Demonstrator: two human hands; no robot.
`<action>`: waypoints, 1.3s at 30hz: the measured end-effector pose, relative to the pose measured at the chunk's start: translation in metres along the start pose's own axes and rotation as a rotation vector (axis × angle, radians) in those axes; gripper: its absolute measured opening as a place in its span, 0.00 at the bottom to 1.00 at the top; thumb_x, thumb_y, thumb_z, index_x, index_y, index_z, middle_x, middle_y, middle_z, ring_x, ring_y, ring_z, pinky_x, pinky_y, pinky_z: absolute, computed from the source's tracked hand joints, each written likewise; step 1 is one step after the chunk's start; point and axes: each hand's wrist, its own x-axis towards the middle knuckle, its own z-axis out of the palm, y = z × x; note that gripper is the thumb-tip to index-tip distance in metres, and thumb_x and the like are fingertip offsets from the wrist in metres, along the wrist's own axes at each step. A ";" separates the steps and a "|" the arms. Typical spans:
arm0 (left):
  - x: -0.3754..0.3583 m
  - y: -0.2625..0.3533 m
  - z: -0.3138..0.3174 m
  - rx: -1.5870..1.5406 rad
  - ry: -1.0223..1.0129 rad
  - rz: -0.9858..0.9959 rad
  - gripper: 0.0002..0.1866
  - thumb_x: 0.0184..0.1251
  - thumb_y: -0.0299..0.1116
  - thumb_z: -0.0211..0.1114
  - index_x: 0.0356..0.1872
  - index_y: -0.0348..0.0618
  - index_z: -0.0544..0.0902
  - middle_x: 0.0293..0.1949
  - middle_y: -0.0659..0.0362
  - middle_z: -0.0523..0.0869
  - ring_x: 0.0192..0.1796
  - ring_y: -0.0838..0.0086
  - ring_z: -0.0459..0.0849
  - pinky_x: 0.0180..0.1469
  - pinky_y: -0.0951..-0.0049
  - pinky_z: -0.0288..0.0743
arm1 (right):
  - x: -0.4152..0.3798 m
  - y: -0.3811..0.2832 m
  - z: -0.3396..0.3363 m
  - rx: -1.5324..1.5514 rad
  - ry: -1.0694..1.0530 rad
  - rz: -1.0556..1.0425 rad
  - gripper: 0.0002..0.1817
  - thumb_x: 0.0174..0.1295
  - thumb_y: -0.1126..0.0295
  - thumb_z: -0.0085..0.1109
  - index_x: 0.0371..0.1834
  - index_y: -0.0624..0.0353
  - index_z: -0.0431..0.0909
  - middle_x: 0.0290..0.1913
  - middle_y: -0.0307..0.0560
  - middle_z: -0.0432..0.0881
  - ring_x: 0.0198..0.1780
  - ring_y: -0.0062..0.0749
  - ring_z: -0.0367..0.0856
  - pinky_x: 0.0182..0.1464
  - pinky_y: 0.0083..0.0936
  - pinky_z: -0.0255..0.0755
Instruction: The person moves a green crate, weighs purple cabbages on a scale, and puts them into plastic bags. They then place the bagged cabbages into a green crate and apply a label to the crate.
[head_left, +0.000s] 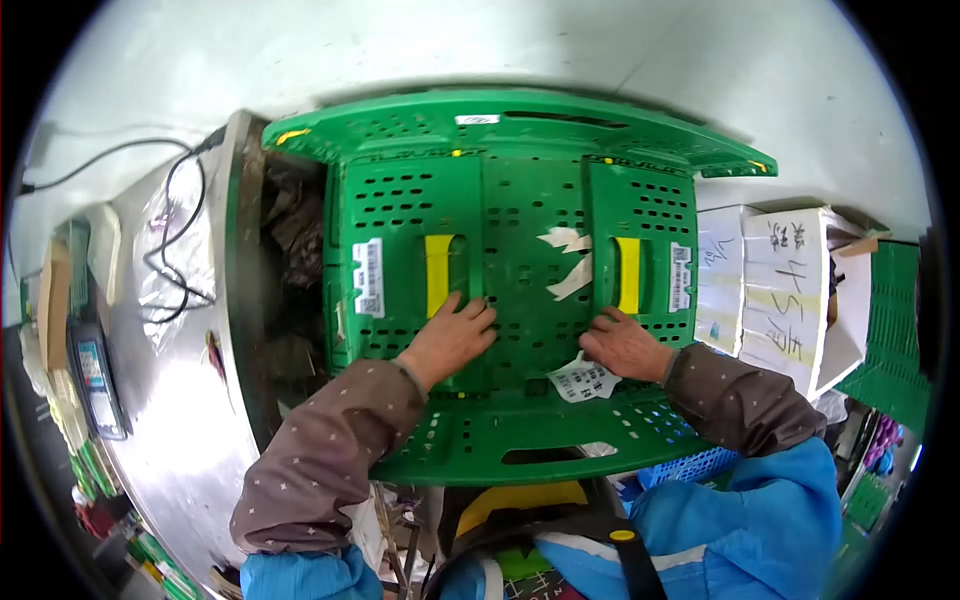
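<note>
A green folding plastic crate lies in front of me, its long walls leaning outward. Its two end panels, the left panel and the right panel, are folded flat over the floor. Each has a yellow strip by its handle slot and a white barcode sticker. My left hand is closed, fingers curled at the left panel's inner edge below its yellow strip. My right hand is likewise closed at the right panel's inner edge. Just below it sits a crumpled printed label. Torn paper sticks to the floor.
On the left stands a metal table with a black cable and clear plastic film. White boxes with handwriting stand at the right, beside another green crate. A blue basket shows below the crate.
</note>
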 end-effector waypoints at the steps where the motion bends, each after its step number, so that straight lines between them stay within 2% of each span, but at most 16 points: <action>1: 0.002 0.001 0.001 0.070 0.002 0.035 0.11 0.47 0.31 0.59 0.35 0.46 0.77 0.41 0.60 0.73 0.52 0.67 0.69 0.55 0.56 0.63 | -0.001 0.003 0.002 0.002 0.008 0.015 0.06 0.57 0.68 0.46 0.33 0.55 0.64 0.28 0.44 0.72 0.39 0.39 0.72 0.52 0.39 0.63; 5: 0.025 0.010 0.010 0.122 -0.067 0.072 0.06 0.48 0.34 0.58 0.27 0.46 0.79 0.38 0.61 0.74 0.50 0.69 0.69 0.63 0.51 0.55 | 0.011 0.017 0.018 -0.042 0.119 -0.213 0.05 0.58 0.67 0.42 0.31 0.55 0.62 0.25 0.44 0.71 0.37 0.37 0.71 0.50 0.39 0.62; 7: 0.030 0.010 0.005 0.124 -0.189 0.019 0.06 0.49 0.34 0.57 0.19 0.47 0.79 0.27 0.61 0.76 0.43 0.69 0.73 0.63 0.51 0.55 | 0.018 0.016 0.016 0.120 -0.050 -0.153 0.04 0.57 0.69 0.42 0.32 0.56 0.62 0.19 0.44 0.69 0.29 0.41 0.72 0.49 0.38 0.62; 9: 0.024 0.009 -0.007 0.184 -0.133 0.000 0.07 0.49 0.32 0.57 0.15 0.49 0.78 0.17 0.61 0.73 0.34 0.69 0.75 0.62 0.54 0.57 | 0.020 0.012 0.006 0.101 0.009 -0.180 0.04 0.57 0.70 0.41 0.32 0.58 0.62 0.16 0.45 0.70 0.21 0.43 0.73 0.37 0.37 0.67; 12: -0.005 0.013 -0.053 0.212 -0.037 -0.162 0.04 0.46 0.29 0.57 0.16 0.48 0.76 0.14 0.61 0.72 0.28 0.68 0.75 0.58 0.57 0.61 | -0.006 -0.009 -0.044 0.096 -0.122 0.125 0.07 0.57 0.71 0.42 0.36 0.61 0.60 0.18 0.54 0.74 0.19 0.47 0.76 0.16 0.41 0.64; 15: -0.068 -0.003 -0.113 0.274 0.131 -0.464 0.02 0.43 0.25 0.55 0.19 0.46 0.73 0.13 0.60 0.70 0.26 0.69 0.75 0.55 0.62 0.65 | -0.078 -0.004 -0.087 0.193 0.144 0.436 0.08 0.58 0.66 0.44 0.36 0.58 0.61 0.19 0.52 0.75 0.22 0.47 0.78 0.22 0.40 0.71; 16: -0.099 -0.021 -0.119 0.318 0.183 -0.454 0.03 0.43 0.24 0.55 0.20 0.46 0.72 0.13 0.60 0.69 0.26 0.69 0.74 0.54 0.62 0.65 | -0.113 0.024 -0.073 0.513 0.134 0.932 0.10 0.56 0.66 0.48 0.36 0.57 0.62 0.20 0.49 0.76 0.23 0.44 0.79 0.24 0.36 0.73; 17: -0.119 -0.033 -0.118 0.368 0.238 -0.447 0.04 0.43 0.23 0.54 0.21 0.45 0.72 0.14 0.60 0.69 0.25 0.70 0.74 0.54 0.62 0.66 | -0.139 0.042 -0.088 -0.192 -0.160 0.859 0.08 0.55 0.71 0.48 0.36 0.58 0.62 0.20 0.48 0.75 0.22 0.44 0.78 0.23 0.35 0.71; 18: -0.116 -0.027 -0.117 0.395 0.261 -0.495 0.04 0.44 0.23 0.54 0.23 0.45 0.71 0.16 0.61 0.69 0.26 0.70 0.74 0.53 0.62 0.66 | -0.145 0.017 -0.086 -0.236 0.255 0.533 0.09 0.52 0.76 0.48 0.35 0.58 0.62 0.19 0.48 0.73 0.22 0.45 0.76 0.22 0.36 0.68; 21: -0.123 -0.030 -0.118 0.351 0.231 -0.460 0.05 0.46 0.26 0.57 0.26 0.44 0.71 0.20 0.61 0.72 0.30 0.70 0.75 0.54 0.62 0.65 | -0.149 0.025 -0.087 -0.266 0.165 0.505 0.11 0.52 0.75 0.50 0.37 0.59 0.62 0.20 0.49 0.73 0.24 0.49 0.76 0.22 0.41 0.65; 23: -0.128 -0.016 -0.122 0.307 0.251 -0.473 0.08 0.45 0.28 0.61 0.30 0.45 0.73 0.26 0.60 0.74 0.35 0.69 0.75 0.54 0.62 0.65 | -0.137 0.023 -0.094 0.114 0.410 0.688 0.12 0.53 0.74 0.51 0.38 0.60 0.61 0.23 0.53 0.73 0.27 0.52 0.74 0.26 0.38 0.67; 25: -0.121 0.021 -0.142 0.129 0.383 -0.569 0.13 0.47 0.30 0.64 0.37 0.44 0.75 0.34 0.57 0.75 0.43 0.65 0.74 0.55 0.61 0.64 | -0.116 0.016 -0.105 0.355 0.644 0.542 0.13 0.53 0.77 0.52 0.39 0.62 0.60 0.25 0.54 0.71 0.28 0.46 0.73 0.31 0.32 0.67; 27: -0.119 0.050 -0.148 -0.248 0.564 -0.685 0.18 0.49 0.33 0.66 0.43 0.44 0.75 0.40 0.56 0.75 0.48 0.62 0.72 0.55 0.61 0.63 | -0.076 -0.012 -0.120 0.638 0.699 0.432 0.12 0.51 0.81 0.51 0.38 0.63 0.60 0.27 0.48 0.69 0.30 0.26 0.68 0.33 0.23 0.65; 31: -0.161 0.061 -0.169 -0.390 0.592 -0.711 0.16 0.53 0.33 0.64 0.43 0.43 0.74 0.40 0.55 0.75 0.49 0.60 0.72 0.53 0.63 0.64 | 0.018 -0.091 -0.155 0.817 0.471 0.227 0.13 0.51 0.80 0.54 0.39 0.62 0.62 0.26 0.42 0.70 0.28 0.19 0.68 0.30 0.18 0.65; 35: -0.259 0.035 -0.164 -0.410 0.768 -1.028 0.14 0.54 0.33 0.63 0.42 0.43 0.76 0.41 0.53 0.77 0.48 0.56 0.74 0.51 0.65 0.68 | 0.097 -0.156 -0.182 0.781 0.282 -0.008 0.13 0.53 0.78 0.57 0.37 0.61 0.62 0.27 0.39 0.66 0.27 0.18 0.62 0.27 0.18 0.60; 39: -0.365 -0.020 -0.162 -0.647 0.895 -1.374 0.14 0.59 0.35 0.60 0.44 0.40 0.76 0.41 0.53 0.80 0.47 0.65 0.78 0.50 0.70 0.69 | 0.167 -0.214 -0.187 1.156 0.128 -0.123 0.10 0.58 0.74 0.54 0.36 0.60 0.62 0.27 0.35 0.65 0.31 0.14 0.63 0.31 0.15 0.61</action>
